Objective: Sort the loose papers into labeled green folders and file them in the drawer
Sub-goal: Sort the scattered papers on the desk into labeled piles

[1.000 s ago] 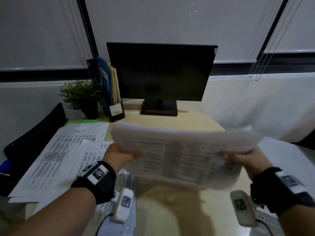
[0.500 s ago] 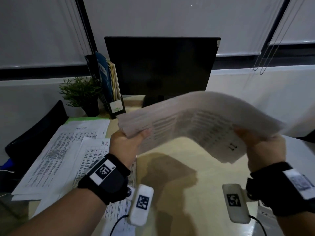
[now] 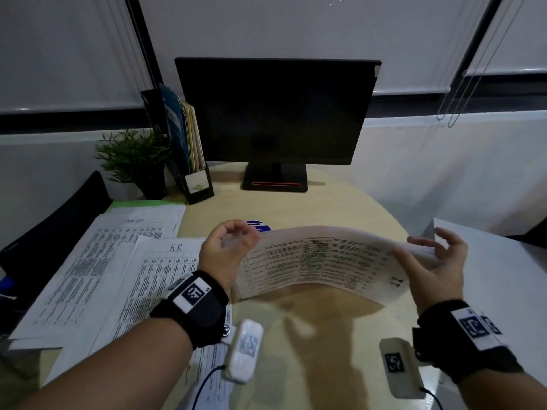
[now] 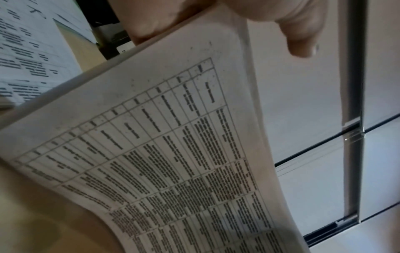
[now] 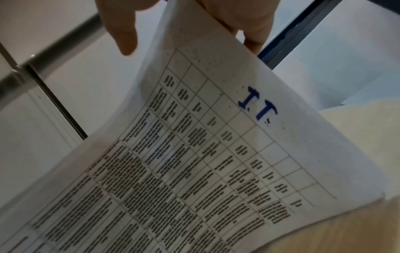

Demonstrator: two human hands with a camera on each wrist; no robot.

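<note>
Papers (image 3: 319, 261) marked "IT" bow upward above the desk (image 3: 296, 208), held at both ends. Left hand (image 3: 220, 253) curls round the left edge; right hand (image 3: 435, 261) has its thumb on top and fingers spread beneath the right edge. Left of them lies a sheet headed HR (image 3: 154, 276), overlapping another printed sheet (image 3: 97, 255) on a green folder (image 3: 139, 204).

A dark monitor (image 3: 276, 113) stands at twelve o'clock on the pale round desk (image 3: 296, 208); a potted plant (image 3: 136, 161) and a black file holder (image 3: 189, 155) sit at ten o'clock.
</note>
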